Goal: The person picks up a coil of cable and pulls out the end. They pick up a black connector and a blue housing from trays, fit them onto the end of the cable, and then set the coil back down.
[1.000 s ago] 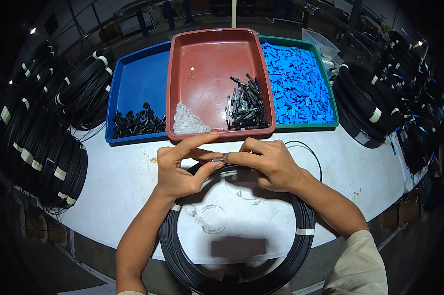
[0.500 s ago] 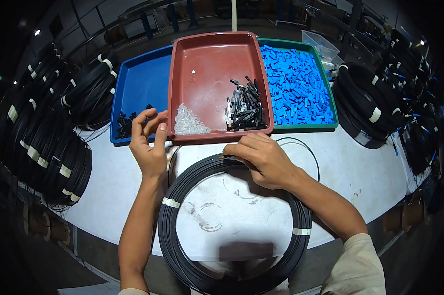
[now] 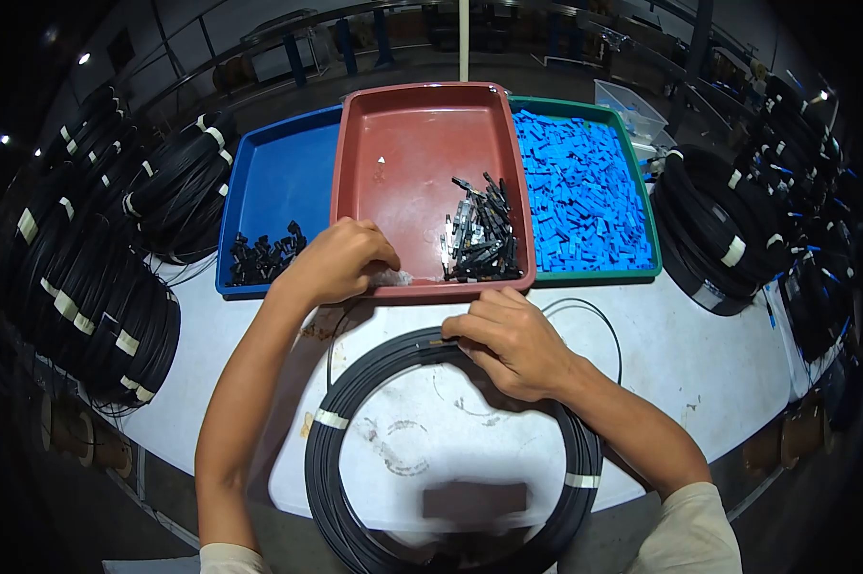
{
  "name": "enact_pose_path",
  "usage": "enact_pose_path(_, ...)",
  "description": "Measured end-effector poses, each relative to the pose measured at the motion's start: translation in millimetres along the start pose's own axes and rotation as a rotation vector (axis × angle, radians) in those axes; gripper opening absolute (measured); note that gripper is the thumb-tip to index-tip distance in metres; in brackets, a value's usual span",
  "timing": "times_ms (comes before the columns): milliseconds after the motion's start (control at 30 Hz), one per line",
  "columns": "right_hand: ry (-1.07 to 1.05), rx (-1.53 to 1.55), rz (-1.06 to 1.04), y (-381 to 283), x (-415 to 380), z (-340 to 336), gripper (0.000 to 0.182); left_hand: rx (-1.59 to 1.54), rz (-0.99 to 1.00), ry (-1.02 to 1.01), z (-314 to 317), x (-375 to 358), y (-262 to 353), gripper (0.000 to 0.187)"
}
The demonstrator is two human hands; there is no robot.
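My left hand (image 3: 343, 260) reaches over the near left corner of the red tray (image 3: 422, 99), at the small clear pieces (image 3: 390, 278). Its fingers point down and their tips are hidden, so any held piece cannot be made out. My right hand (image 3: 510, 342) is closed at the top of the black cable coil (image 3: 328, 461), fingers pinched beside a small yellowish part. What exactly is between those fingertips is hidden. Pale tape bands wrap the coil, which lies on the white table and overhangs its front edge. Black connectors (image 3: 484, 234) fill the tray's near right corner.
A blue tray (image 3: 283, 177) with black parts stands left of the red one. To the right is a green tray (image 3: 655, 251) full of blue pieces (image 3: 584, 191). More cable coils (image 3: 97, 306) are stacked at left, others (image 3: 718, 225) at right.
My left hand has moved right, from above the blue tray's edge to the clear pieces, and its spread fingers have turned down. My right hand stays at the coil; the view has shifted slightly.
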State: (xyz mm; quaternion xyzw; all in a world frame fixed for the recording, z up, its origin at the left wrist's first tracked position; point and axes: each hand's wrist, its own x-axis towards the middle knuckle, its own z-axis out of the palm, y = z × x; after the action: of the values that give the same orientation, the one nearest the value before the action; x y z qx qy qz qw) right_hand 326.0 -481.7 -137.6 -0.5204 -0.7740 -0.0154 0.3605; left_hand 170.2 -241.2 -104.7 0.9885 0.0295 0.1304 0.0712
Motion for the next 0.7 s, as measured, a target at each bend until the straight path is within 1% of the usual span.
enact_pose_path(33, -0.019, -0.002, 0.012, 0.5, 0.5, -0.4, 0.020, -0.028, -0.015, -0.096, 2.8, 6.4, -3.6, 0.021)
enact_pose_path(67, -0.022, 0.010, 0.010, 0.9, 1.0, -0.4, 0.020, 0.010, 0.017, -0.121, 5.3, 11.9, -6.7, 0.020)
enact_pose_path(233, -0.057, 0.018, 0.028, 1.1, 3.1, -2.6, 0.019, 0.010, 0.040, -0.181, 9.5, 25.2, -17.6, 0.022)
enact_pose_path(300, -0.058, 0.020, 0.039, 1.0, 4.7, -3.3, 0.020, 0.056, 0.026, -0.262, 6.5, 28.9, -24.2, 0.023)
enact_pose_path(333, -0.036, 0.024, 0.028, 2.7, 4.2, -1.5, 0.020, 0.050, 0.026, -0.262, 3.6, 30.0, -25.8, 0.023)
enact_pose_path(400, -0.046, 0.027, 0.037, 3.2, 4.3, -1.3, 0.020, 0.181, 0.023, -0.271, -2.3, 30.1, -26.8, 0.024)
enact_pose_path(433, -0.049, 0.028, 0.040, 3.1, 4.7, -1.5, 0.019, 0.175, 0.021, -0.272, -3.3, 29.5, -29.1, 0.024)
enact_pose_path(500, -0.047, 0.037, 0.042, 3.2, 5.2, -1.4, 0.019, 0.049, 0.091, -0.129, -5.9, 26.2, -33.3, 0.028)
enact_pose_path(567, -0.041, 0.043, 0.043, 3.3, 5.7, -1.5, 0.019, 0.008, 0.051, -0.130, -16.8, 23.4, -31.0, 0.029)
enact_pose_path(633, -0.041, 0.054, 0.046, 3.3, 6.0, -1.8, 0.019, 0.060, -0.007, -0.104, -28.0, 20.3, -29.1, 0.032)
enact_pose_path(700, -0.043, 0.057, 0.046, 4.0, 5.7, -1.7, 0.019, 0.070, -0.013, -0.066, -31.9, 16.8, -30.9, 0.029)
